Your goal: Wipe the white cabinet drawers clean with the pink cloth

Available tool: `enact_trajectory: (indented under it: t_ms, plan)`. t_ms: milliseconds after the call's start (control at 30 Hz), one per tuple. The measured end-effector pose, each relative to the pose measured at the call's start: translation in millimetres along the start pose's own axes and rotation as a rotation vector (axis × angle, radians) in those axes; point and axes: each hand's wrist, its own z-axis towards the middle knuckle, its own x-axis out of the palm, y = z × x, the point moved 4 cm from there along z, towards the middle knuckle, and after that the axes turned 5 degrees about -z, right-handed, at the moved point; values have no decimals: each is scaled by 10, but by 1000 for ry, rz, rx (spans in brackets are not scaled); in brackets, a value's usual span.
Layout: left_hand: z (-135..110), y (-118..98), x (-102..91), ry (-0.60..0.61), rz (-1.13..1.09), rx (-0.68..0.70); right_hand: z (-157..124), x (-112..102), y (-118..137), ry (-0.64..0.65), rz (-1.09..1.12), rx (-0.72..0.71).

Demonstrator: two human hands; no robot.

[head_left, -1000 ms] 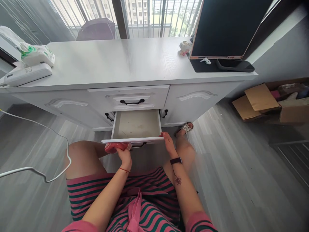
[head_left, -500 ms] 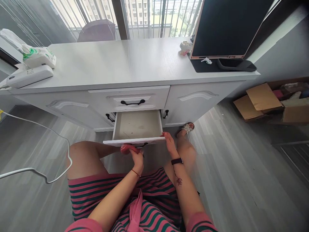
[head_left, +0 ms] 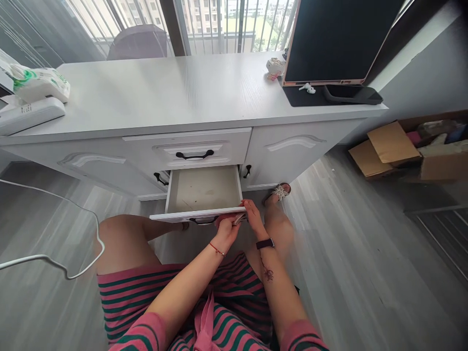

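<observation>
A white cabinet (head_left: 175, 97) stands before me with its lower drawer (head_left: 203, 190) pulled out and nothing visible inside. My left hand (head_left: 227, 230) is closed on a pink-red cloth (head_left: 224, 221), pressed against the drawer's front panel near its right end. My right hand (head_left: 252, 214), with a watch on the wrist, touches the drawer's front right corner just beside the left hand; its fingers curl at the edge. The drawer's black handle (head_left: 203, 222) shows below the front panel.
A dark monitor (head_left: 340, 39), earbuds (head_left: 307, 88) and a small trinket (head_left: 272, 67) stand at the cabinet's right; a tissue pack (head_left: 36, 83) and white device (head_left: 27, 114) at the left. A white cable (head_left: 54, 253) loops over the floor left. Cardboard boxes (head_left: 395, 151) lie right.
My left hand has slid the pink-red cloth rightward along the drawer front, from its left part to beside my right hand. The right hand has stayed at the drawer's right corner.
</observation>
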Motion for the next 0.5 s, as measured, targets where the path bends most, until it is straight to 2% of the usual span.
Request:
enact_trajectory:
  t_ms: [100, 200, 367, 433, 500]
  plan:
    - [-169, 4, 57, 37, 34, -124, 13, 1, -10, -12, -10, -11]
    - [-388, -129, -80, 114, 109, -234, 3, 17, 3, -57, -22, -44]
    - [-763, -650, -577, 331, 310, -316, -203, -118, -18, -271, -71, 16]
    - [-892, -912, -832, 343, 325, -279, -326, -190, -61, -294, -100, 38]
    - [-999, -1176, -1096, 298, 318, -214, -407, -176, -131, -232, -105, 51]
